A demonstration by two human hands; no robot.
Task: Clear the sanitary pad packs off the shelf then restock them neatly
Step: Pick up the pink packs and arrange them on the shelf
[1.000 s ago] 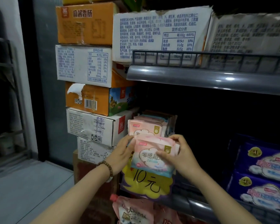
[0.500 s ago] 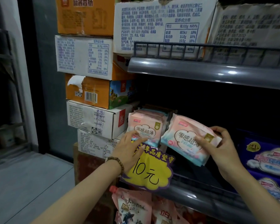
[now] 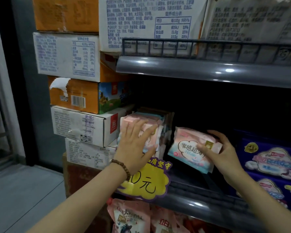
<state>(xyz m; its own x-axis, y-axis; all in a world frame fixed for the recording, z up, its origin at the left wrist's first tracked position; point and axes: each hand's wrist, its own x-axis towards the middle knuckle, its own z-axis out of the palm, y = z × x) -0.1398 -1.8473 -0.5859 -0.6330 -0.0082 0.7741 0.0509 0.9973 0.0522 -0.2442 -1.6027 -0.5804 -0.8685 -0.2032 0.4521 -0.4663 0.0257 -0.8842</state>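
I see my left hand (image 3: 136, 146) flat, grip wide, fingers spread against the stacked packs (image 3: 161, 130) at the left end of the shelf (image 3: 200, 204), right hand (image 3: 225, 154) grip holding one tilted pack (image 3: 186, 148) mid-shelf, thumb across its front

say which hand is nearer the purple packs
Right. The right hand, gripping a pink pack, sits just left of the purple packs; the left hand presses the pink stack farther left.
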